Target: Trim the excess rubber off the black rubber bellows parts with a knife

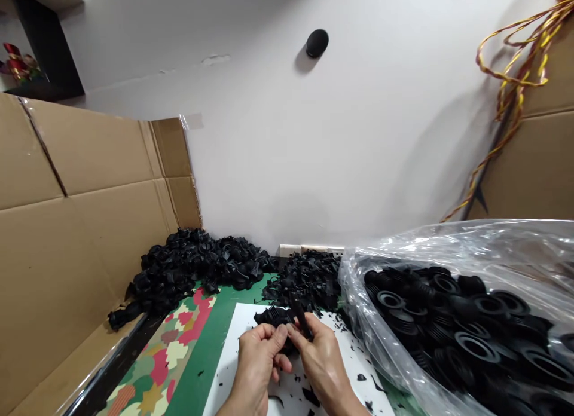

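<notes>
Over a white board (233, 338), my left hand (256, 365) is closed, its thumb and fingers pinching a black ribbed rubber boot (272, 315). My right hand (326, 362) meets it at the fingertips, wrapped round a slim black tool (301, 318) that looks like a knife; its working end is hidden. Part of the boot is covered by the fingers. Small black rubber trimmings (361, 378) lie scattered on the board around both hands.
A clear plastic bag (359, 266) at right holds many black ribbed rubber boots (475, 347). Behind the board is a heap of black scraps (309, 278). At back left, more black rubber pieces (201, 260) are piled against a cardboard wall (103, 236). Twisted wires (520, 87) hang at right.
</notes>
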Demonstrator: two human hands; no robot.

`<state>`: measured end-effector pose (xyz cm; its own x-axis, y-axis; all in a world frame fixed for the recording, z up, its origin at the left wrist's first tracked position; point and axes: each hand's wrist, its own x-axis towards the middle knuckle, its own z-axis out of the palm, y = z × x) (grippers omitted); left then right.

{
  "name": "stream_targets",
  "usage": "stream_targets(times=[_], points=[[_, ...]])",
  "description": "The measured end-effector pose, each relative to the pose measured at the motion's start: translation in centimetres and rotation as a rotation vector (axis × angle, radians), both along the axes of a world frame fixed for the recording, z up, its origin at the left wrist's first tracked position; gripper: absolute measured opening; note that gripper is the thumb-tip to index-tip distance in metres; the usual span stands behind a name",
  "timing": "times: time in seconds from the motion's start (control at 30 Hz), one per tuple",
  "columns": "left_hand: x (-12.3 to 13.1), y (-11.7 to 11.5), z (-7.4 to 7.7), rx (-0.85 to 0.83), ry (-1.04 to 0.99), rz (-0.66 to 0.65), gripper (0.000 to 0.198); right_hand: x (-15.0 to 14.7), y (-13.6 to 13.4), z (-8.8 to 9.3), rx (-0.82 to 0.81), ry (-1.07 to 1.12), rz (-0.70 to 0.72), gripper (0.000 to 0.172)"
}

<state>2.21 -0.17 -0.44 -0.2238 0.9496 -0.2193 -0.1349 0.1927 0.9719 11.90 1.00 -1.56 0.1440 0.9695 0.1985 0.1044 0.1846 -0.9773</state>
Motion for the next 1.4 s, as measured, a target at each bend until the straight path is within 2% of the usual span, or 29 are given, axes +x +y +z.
stream_targets(times=[0.13, 0.23, 0.5, 0.63, 0.73, 0.83, 0.93, 1.07, 1.17, 1.27, 1.33, 1.4], points=[[-0.1, 0.1, -0.4, 0.045, 0.012, -0.013, 0.054, -0.2, 0.5, -0.1, -0.050, 0.083, 0.008, 0.014], [-0.1, 0.1, -0.4, 0.100, 0.036, -0.071, 0.051, 0.0, 0.9, -0.1, -0.080, 0.101, -0.013, 0.013], [0.0, -0.6, -0.6, 0.163, 0.094, -0.132, 0.043, 0.1, 1.7, 0.3, -0.058, 0.012, -0.122, 0.014], [-0.6, -0.3, -0.1, 0.166, 0.069, -0.142, 0.044, -0.8, 2.4, 0.4, -0.054, -0.012, -0.144, 0.015], [-1.2, 0.1, 0.5, 0.158, 0.040, -0.120, 0.046, -1.4, 3.0, 0.6, -0.045, -0.008, -0.114, 0.014], [-1.8, 0.5, 0.8, 0.141, 0.011, -0.082, 0.046, -1.6, 3.3, 0.8, -0.033, 0.016, -0.019, 0.014], [-2.1, 0.8, 0.7, 0.112, -0.002, -0.069, 0.045, -1.5, 3.0, 0.7, -0.026, 0.038, 0.077, 0.014], [-1.9, 1.2, 0.1, 0.102, 0.023, -0.037, 0.048, -1.8, 2.0, 0.2, -0.047, 0.040, 0.111, 0.012], [-1.4, 1.0, -0.1, 0.120, 0.055, -0.002, 0.050, -2.3, 1.8, -0.2, -0.071, 0.017, 0.053, 0.012], [-0.7, 0.1, -0.2, 0.128, 0.079, 0.007, 0.047, -1.6, 2.9, -0.2, -0.095, -0.018, -0.081, 0.014], [-0.2, -0.6, -0.3, 0.110, 0.062, -0.034, 0.044, -0.3, 4.3, 0.0, -0.127, -0.037, -0.209, 0.016], [-0.1, -1.0, -0.4, 0.082, -0.040, -0.120, 0.041, 1.4, 5.5, 0.2, -0.133, -0.061, -0.274, 0.016]])
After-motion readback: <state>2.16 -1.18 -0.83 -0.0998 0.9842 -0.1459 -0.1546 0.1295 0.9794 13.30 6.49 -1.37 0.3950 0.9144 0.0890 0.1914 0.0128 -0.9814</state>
